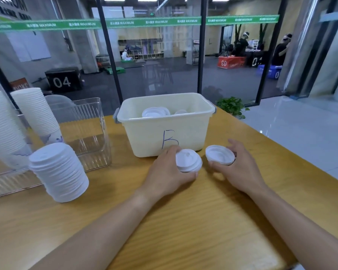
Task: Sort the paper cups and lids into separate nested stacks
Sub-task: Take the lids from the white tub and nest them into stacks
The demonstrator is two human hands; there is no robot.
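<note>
A gym: numbered plyo boxes (62, 81) beyond glass.

I can't count the lids (156, 112) in the cream bin (165, 131); its front wall hides most. My left hand (167, 170) covers part of its lid stack (188, 161). The tall cup stack (2, 129) by the table's (183, 221) left edge is cropped.

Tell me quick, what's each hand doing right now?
Left hand: fingers grip a small stack of white plastic lids.
Right hand: fingers grip a white plastic lid turned underside up.
</note>
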